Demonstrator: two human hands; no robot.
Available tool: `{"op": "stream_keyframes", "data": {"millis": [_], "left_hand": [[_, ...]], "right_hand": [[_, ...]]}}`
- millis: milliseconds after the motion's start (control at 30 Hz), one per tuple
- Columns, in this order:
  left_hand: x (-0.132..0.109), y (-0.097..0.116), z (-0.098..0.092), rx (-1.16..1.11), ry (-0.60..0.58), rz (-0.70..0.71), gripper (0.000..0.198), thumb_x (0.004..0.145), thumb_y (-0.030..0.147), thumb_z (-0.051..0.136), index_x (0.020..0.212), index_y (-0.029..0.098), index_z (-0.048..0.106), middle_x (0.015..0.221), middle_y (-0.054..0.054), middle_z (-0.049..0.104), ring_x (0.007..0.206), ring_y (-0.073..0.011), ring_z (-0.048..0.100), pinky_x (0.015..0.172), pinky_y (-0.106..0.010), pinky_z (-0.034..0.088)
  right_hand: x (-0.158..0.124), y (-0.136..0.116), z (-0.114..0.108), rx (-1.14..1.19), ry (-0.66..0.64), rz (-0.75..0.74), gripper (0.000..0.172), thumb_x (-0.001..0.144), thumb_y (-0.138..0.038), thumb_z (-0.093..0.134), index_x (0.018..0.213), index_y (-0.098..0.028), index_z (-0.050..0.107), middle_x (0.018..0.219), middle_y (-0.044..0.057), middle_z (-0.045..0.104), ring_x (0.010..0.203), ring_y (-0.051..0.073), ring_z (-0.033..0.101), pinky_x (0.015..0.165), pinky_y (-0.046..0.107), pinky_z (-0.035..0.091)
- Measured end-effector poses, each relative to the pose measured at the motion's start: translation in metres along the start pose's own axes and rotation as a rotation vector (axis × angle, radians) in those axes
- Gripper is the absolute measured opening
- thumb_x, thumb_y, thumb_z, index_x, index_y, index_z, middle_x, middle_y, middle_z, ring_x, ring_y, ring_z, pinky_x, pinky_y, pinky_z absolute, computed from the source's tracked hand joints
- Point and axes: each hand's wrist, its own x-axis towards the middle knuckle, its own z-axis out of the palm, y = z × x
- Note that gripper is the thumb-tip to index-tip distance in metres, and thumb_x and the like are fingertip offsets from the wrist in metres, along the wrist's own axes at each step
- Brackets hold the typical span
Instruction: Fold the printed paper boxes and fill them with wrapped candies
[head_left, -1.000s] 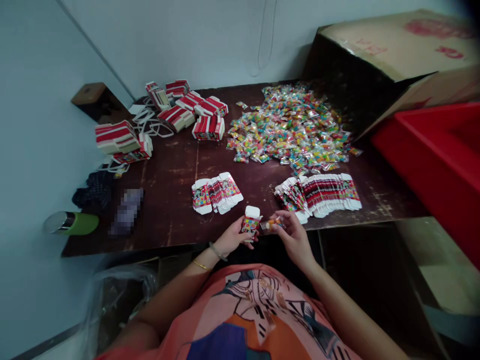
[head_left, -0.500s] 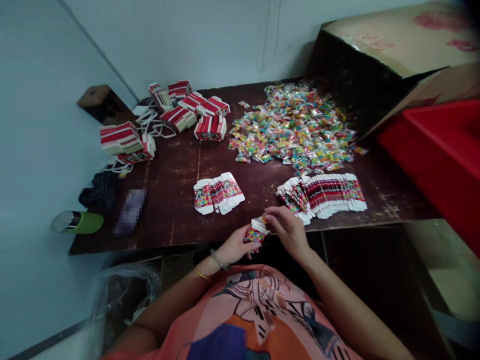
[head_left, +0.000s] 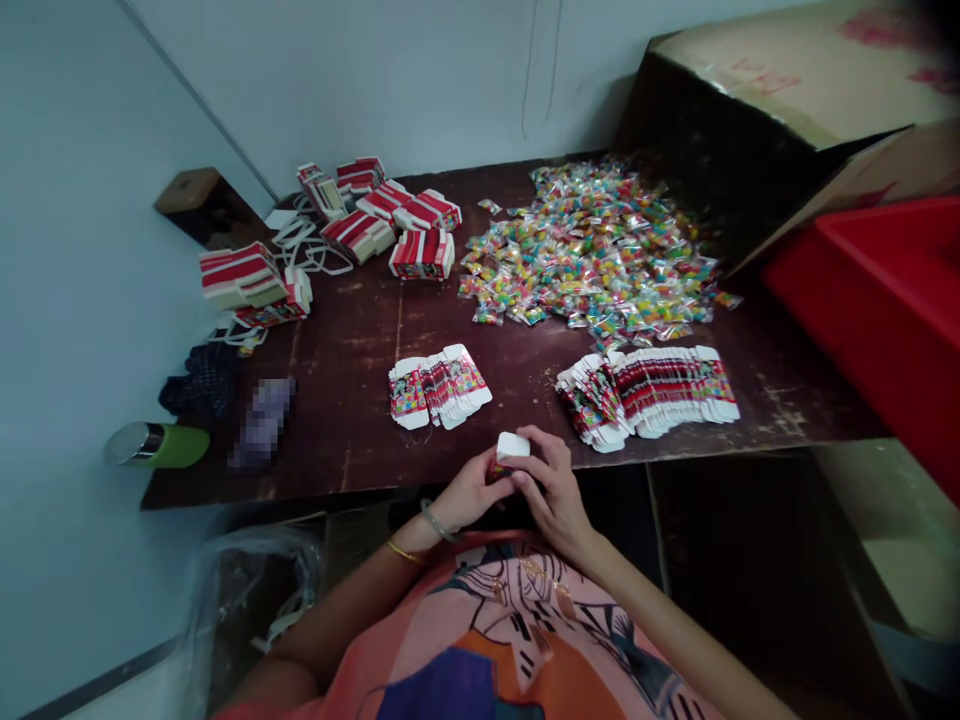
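A small printed box (head_left: 513,447) with a white flap on top is held just off the table's front edge. My left hand (head_left: 471,491) is closed around its left side. The fingers of my right hand (head_left: 553,488) are pressed against its right side and flap. Beyond the hands lies a short row of flat printed boxes (head_left: 439,387). A longer fanned row of flat boxes (head_left: 660,392) rests to the right. Small clear packets of colourful candy (head_left: 592,255) are heaped behind them.
Bundles of red-and-white folded boxes (head_left: 360,235) and white straps are at the back left. A green cup (head_left: 176,447), dark cloth (head_left: 199,382) and blurred item (head_left: 262,425) sit on the left. A red bin (head_left: 885,300) and large carton (head_left: 757,90) stand at the right.
My right hand has come down and left onto the box. The box's top was open with something yellowish in my right fingers; now a white flap covers it.
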Motion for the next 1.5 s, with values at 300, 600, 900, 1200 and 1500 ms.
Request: {"op": "stream_keyframes", "data": {"millis": [300, 600, 900, 1200, 1500], "left_hand": [[0.005, 0.009, -0.008, -0.183, -0.071, -0.031, 0.049, 0.081, 0.051, 0.055, 0.103, 0.009, 0.066, 0.089, -0.01, 0.068, 0.075, -0.0184, 0.059, 0.053, -0.023, 0.049], [-0.003, 0.024, -0.011, -0.172, 0.03, 0.013, 0.044, 0.08, 0.046, 0.057, 0.109, 0.013, 0.061, 0.087, -0.006, 0.065, 0.07, -0.015, 0.058, 0.056, -0.022, 0.047], [-0.009, 0.021, -0.013, 0.169, 0.036, 0.15, 0.029, 0.076, 0.029, 0.057, 0.101, 0.014, 0.065, 0.093, -0.005, 0.063, 0.081, -0.0175, 0.054, 0.065, -0.024, 0.045], [-0.013, 0.01, -0.015, -0.268, -0.146, 0.031, 0.038, 0.078, 0.031, 0.058, 0.115, 0.019, 0.058, 0.097, -0.005, 0.059, 0.087, -0.0199, 0.055, 0.067, -0.029, 0.05], [-0.011, 0.02, -0.018, 0.42, 0.015, 0.274, 0.033, 0.088, 0.032, 0.053, 0.117, 0.018, 0.06, 0.114, -0.009, 0.061, 0.106, -0.0233, 0.053, 0.098, -0.036, 0.039]], "right_hand": [[0.004, 0.004, -0.009, 1.134, -0.197, 0.787, 0.031, 0.073, -0.029, 0.075, 0.101, -0.019, 0.066, 0.085, 0.001, 0.062, 0.059, 0.006, 0.051, 0.059, 0.019, 0.051], [0.022, -0.013, -0.011, 1.061, -0.235, 0.721, 0.026, 0.071, -0.037, 0.077, 0.086, -0.017, 0.07, 0.079, 0.0, 0.065, 0.06, 0.007, 0.056, 0.069, 0.026, 0.056], [0.036, -0.021, -0.017, 0.249, -0.369, 0.051, 0.021, 0.088, -0.027, 0.057, 0.104, -0.023, 0.071, 0.096, 0.006, 0.065, 0.087, 0.016, 0.062, 0.078, 0.029, 0.051], [0.036, -0.028, -0.017, 0.323, -0.254, 0.16, 0.022, 0.085, -0.034, 0.062, 0.102, -0.026, 0.073, 0.101, 0.006, 0.067, 0.091, 0.019, 0.064, 0.081, 0.031, 0.051], [0.038, -0.002, -0.01, 0.58, -0.27, 0.387, 0.021, 0.071, -0.034, 0.076, 0.089, -0.023, 0.077, 0.096, 0.004, 0.069, 0.091, 0.019, 0.063, 0.084, 0.033, 0.05]]}}
